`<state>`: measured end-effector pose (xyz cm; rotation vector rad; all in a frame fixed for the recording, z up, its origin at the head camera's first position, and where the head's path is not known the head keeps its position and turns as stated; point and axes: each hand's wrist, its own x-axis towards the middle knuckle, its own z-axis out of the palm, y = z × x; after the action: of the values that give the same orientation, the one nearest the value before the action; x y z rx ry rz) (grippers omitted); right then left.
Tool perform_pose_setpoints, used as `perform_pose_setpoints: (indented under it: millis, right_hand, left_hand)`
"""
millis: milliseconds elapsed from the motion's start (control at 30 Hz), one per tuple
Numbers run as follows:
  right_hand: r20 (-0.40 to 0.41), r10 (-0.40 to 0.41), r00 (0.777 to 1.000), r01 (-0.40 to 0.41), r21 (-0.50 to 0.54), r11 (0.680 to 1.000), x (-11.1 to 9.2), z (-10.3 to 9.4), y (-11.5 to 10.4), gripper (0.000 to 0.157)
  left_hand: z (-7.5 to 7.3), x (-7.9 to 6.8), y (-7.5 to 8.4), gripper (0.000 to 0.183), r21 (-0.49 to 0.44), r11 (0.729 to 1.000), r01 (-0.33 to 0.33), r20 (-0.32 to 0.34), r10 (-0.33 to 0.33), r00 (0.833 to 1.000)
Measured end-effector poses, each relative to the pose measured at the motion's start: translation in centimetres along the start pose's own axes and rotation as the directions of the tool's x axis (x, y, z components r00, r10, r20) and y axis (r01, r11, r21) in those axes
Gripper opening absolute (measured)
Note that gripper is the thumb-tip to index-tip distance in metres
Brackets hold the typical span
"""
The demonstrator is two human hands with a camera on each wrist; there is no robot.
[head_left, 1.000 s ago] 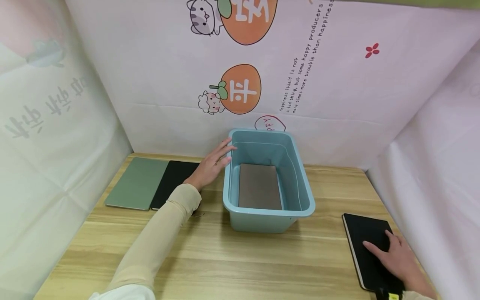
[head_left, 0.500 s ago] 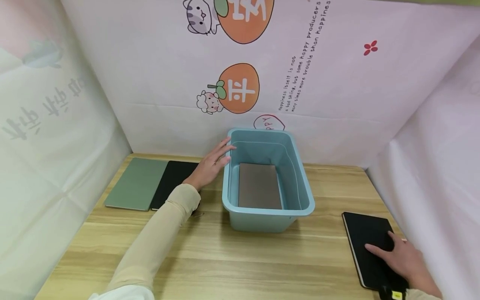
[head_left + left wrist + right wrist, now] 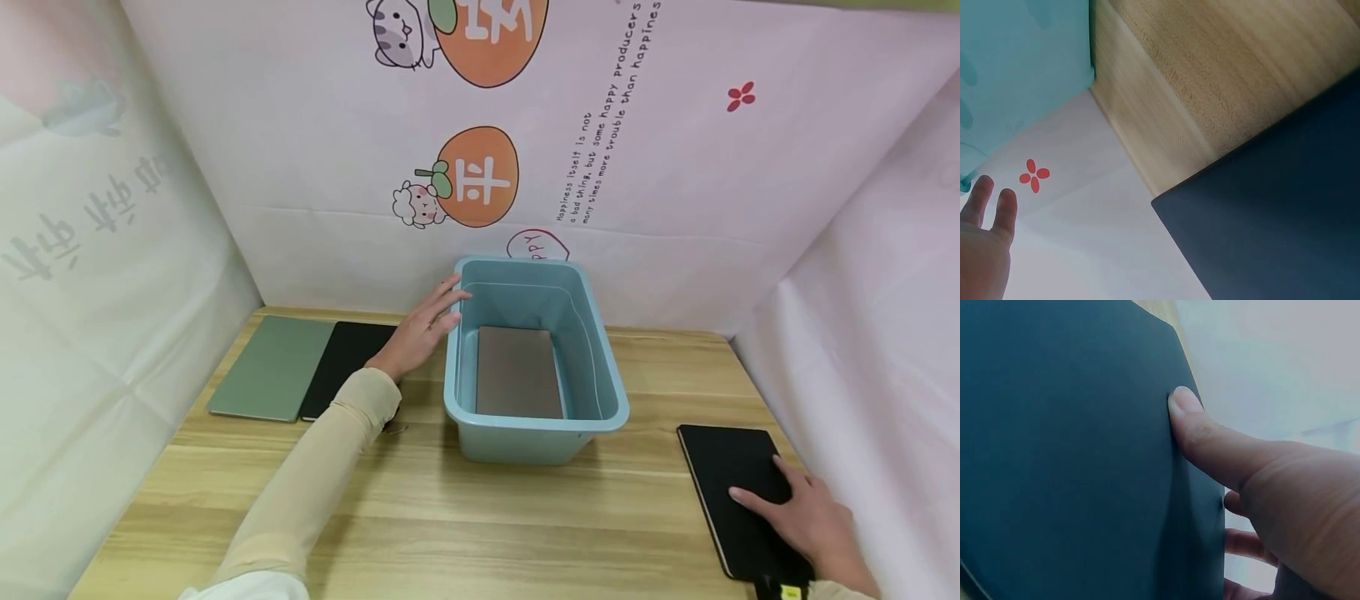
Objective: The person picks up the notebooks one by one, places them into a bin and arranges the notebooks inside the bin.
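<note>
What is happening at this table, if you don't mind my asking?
A person's right hand holds a black notebook by its edge, thumb on the cover, at the right of the table. Their left hand rests at the rim of a blue bin, where a brown notebook lies inside. Left of the bin, a green notebook and another black one lie side by side.

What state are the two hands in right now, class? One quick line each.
Left hand: open, at the left rim of the light-blue rectangular plastic bin.
Right hand: holding the rightmost black rectangular notebook by its edge.
</note>
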<state>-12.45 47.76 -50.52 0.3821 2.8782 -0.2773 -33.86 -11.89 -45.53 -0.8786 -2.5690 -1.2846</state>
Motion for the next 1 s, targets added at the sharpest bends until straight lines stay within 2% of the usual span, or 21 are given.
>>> perform_pose_setpoints:
  millis: [333,733,833,1000]
  right_hand:
    - [-0.036,0.011,0.999,-0.008,0.067,0.998,0.18,0.04,0.21,0.119]
    - [-0.036,0.036,0.999,-0.034,0.052,0.998,0.01,-0.52,-0.2,0.13]
    - [-0.065,0.025,0.998,-0.023,0.044,0.999,-0.07,-0.6,-0.2,0.129]
    - [-0.08,0.018,0.997,-0.01,0.109,0.994,-0.05,-0.09,-0.18,0.13]
  left_hand:
    - [-0.13,0.21,0.2,0.056,0.0,1.0,-0.008,0.0,0.008,1.0]
    - [0.02,-0.06,0.22,0.053,0.0,1.0,0.005,0.003,-0.005,1.0]
    - [0.03,-0.03,0.27,0.055,0.003,1.0,0.001,0.002,-0.001,1.0]
    - [0.0,-0.03,0.31,0.053,0.005,1.0,0.007,0.002,-0.007,1.0]
